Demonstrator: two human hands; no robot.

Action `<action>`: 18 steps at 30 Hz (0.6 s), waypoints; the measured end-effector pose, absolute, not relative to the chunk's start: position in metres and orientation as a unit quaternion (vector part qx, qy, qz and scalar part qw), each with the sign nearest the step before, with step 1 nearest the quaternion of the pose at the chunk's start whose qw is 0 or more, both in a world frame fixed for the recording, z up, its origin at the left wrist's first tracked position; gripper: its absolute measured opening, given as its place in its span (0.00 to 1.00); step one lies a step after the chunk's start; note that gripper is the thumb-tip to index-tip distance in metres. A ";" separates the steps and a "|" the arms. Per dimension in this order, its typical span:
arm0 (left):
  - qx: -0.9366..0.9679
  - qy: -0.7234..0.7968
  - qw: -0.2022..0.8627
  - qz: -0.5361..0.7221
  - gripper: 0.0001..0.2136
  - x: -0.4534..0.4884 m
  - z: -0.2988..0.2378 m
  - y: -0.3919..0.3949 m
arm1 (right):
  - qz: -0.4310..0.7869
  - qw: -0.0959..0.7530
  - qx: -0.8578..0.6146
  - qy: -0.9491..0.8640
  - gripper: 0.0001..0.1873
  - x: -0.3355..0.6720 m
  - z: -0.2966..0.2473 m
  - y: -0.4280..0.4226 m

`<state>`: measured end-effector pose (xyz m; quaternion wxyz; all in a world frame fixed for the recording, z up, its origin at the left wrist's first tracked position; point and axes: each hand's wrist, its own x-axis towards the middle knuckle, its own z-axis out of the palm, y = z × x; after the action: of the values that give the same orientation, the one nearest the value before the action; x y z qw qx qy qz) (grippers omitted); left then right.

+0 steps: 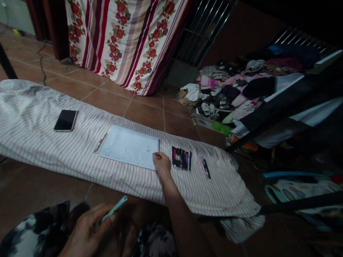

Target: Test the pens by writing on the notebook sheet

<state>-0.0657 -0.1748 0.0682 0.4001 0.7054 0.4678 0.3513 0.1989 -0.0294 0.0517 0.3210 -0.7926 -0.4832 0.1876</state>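
Observation:
A light teal pen (115, 207) is in my left hand (87, 230), held between thumb and fingers above my lap. Its tip end points up and away from me. My right hand (162, 163) rests at the right edge of a spiral notebook (129, 147), just below the wire binding, with fingers closed at the page edge. Faint marks show on the white page, too small to read. To the right of that hand lies a row of several pens (181, 159). Two more pens (206, 168) lie farther right, and one slim pen (100, 143) lies along the notebook's left side.
A striped cloth (136, 179) covers the long bench or table before me. A phone (66, 120) lies on its left part. Beyond the tiled floor (114, 95) hangs a floral curtain (119, 23). Heaped clothes (231, 88) fill the back right. Dark metal bars (311, 199) cross at the right.

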 end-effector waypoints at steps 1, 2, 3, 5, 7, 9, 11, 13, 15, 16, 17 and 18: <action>0.709 0.467 0.399 0.346 0.13 -0.065 0.067 -0.172 | 0.183 0.307 -0.800 -0.482 0.12 0.200 0.049 -0.022; 0.713 0.466 0.397 0.343 0.13 -0.065 0.066 -0.169 | 0.178 0.293 -0.807 -0.480 0.12 0.201 0.047 -0.016; 0.717 0.464 0.394 0.339 0.13 -0.064 0.065 -0.166 | 0.173 0.279 -0.814 -0.479 0.12 0.202 0.046 -0.009; 0.726 0.459 0.392 0.330 0.14 -0.062 0.062 -0.161 | 0.166 0.253 -0.825 -0.478 0.12 0.202 0.043 0.004; 0.732 0.455 0.388 0.326 0.14 -0.060 0.058 -0.158 | 0.162 0.228 -0.833 -0.478 0.12 0.203 0.041 0.018; 0.735 0.457 0.377 0.329 0.13 -0.059 0.052 -0.156 | 0.159 0.205 -0.839 -0.478 0.13 0.202 0.040 0.030; 0.737 0.464 0.357 0.337 0.12 -0.058 0.046 -0.155 | 0.157 0.184 -0.846 -0.475 0.13 0.203 0.039 0.042; 0.743 0.463 0.348 0.335 0.12 -0.058 0.040 -0.154 | 0.156 0.166 -0.853 -0.470 0.12 0.203 0.038 0.051; 0.754 0.448 0.351 0.326 0.13 -0.058 0.035 -0.153 | 0.159 0.153 -0.857 -0.466 0.12 0.204 0.037 0.058; 0.760 0.442 0.354 0.320 0.13 -0.058 0.033 -0.152 | 0.161 0.150 -0.857 -0.465 0.11 0.205 0.037 0.061; 0.764 0.438 0.355 0.314 0.13 -0.058 0.031 -0.151 | 0.164 0.148 -0.857 -0.465 0.11 0.205 0.037 0.063; 0.767 0.438 0.355 0.308 0.13 -0.058 0.029 -0.150 | 0.166 0.148 -0.857 -0.465 0.10 0.205 0.038 0.066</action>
<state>-0.0581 -0.1497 0.0285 0.3546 0.7666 0.4379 0.3079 0.2055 0.0659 0.0375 0.1482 -0.8570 -0.4647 0.1664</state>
